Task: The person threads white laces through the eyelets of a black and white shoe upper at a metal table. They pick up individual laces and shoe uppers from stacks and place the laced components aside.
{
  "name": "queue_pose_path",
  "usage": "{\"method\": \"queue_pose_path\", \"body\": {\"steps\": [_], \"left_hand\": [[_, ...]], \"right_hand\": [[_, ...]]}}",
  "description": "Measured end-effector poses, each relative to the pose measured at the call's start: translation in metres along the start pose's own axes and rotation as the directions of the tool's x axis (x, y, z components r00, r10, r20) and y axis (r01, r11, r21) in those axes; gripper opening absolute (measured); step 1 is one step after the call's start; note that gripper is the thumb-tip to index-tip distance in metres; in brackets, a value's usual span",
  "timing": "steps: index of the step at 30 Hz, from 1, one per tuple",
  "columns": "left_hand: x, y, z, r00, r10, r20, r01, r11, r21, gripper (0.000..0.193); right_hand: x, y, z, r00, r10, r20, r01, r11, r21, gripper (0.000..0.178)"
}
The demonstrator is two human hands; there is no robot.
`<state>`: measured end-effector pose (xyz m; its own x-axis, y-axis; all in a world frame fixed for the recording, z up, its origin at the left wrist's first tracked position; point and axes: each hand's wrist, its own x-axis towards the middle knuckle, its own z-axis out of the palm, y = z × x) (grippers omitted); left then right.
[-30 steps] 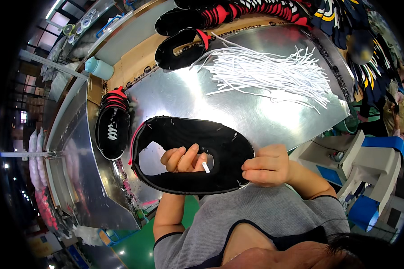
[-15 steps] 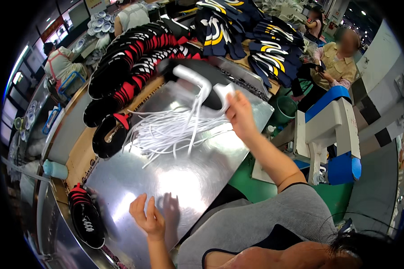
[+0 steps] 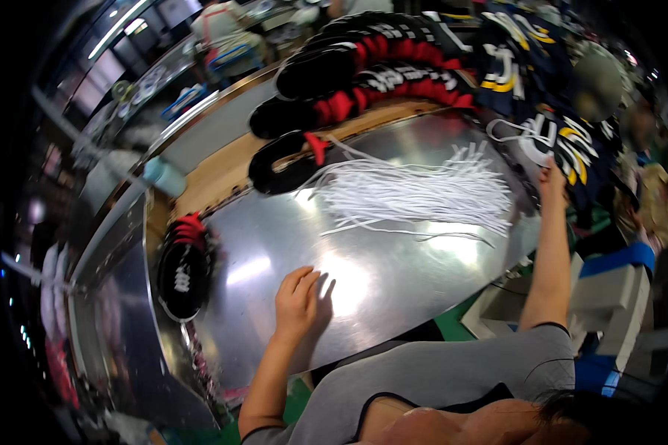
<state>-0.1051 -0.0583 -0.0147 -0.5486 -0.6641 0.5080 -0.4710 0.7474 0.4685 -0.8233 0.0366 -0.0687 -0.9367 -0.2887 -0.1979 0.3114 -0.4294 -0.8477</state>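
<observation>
At the far right of the metal tabletop, my right hand [image 3: 551, 180] is closed on a white shoe upper [image 3: 536, 150], blurred, with a loop of white lace standing out to its left. My left hand [image 3: 295, 305] hovers over the bare metal near the front edge, fingers loosely bent and nothing in them. Between and beyond my hands lies a spread bundle of white shoelaces [image 3: 416, 194]. Off to the left of my left hand rests a single black and red shoe upper [image 3: 183, 276].
Rows of black and red shoe uppers [image 3: 371, 93] line the table's back, with one nearer upper [image 3: 280, 163] beside the laces. Navy and yellow uppers [image 3: 501, 67] are piled back right. A pale blue container [image 3: 165, 176] stands left. A white and blue machine [image 3: 605, 293] is right.
My right hand has carried the white upper rightward, away from above the laces. My left hand stays over the tabletop, its fingers closer together. The whole view has turned to the left.
</observation>
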Motion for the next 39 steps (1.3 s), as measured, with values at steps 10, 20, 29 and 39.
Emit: {"method": "queue_pose_path", "body": {"steps": [10, 20, 29, 39], "left_hand": [[0.092, -0.238, 0.029, 0.814, -0.476, -0.334, 0.479, 0.874, -0.078, 0.054], [0.149, -0.25, 0.022, 0.653, -0.564, -0.505, 0.5, 0.822, -0.272, 0.019], [-0.003, 0.013, -0.029, 0.971, 0.211, 0.112, -0.234, 0.932, 0.276, 0.028], [-0.034, -0.007, -0.052, 0.988, -0.08, -0.133, 0.105, 0.975, 0.193, 0.02]], "right_hand": [[-0.066, -0.01, -0.035, 0.818, -0.569, -0.086, 0.456, 0.732, -0.506, 0.02], [-0.286, 0.174, 0.277, 0.426, 0.053, 0.903, 0.858, 0.294, -0.421, 0.026], [-0.267, 0.303, 0.366, 0.494, 0.038, 0.869, 0.861, 0.119, -0.495, 0.024], [-0.376, -0.059, 0.238, 0.404, -0.121, 0.907, 0.477, 0.874, -0.096, 0.017]]}}
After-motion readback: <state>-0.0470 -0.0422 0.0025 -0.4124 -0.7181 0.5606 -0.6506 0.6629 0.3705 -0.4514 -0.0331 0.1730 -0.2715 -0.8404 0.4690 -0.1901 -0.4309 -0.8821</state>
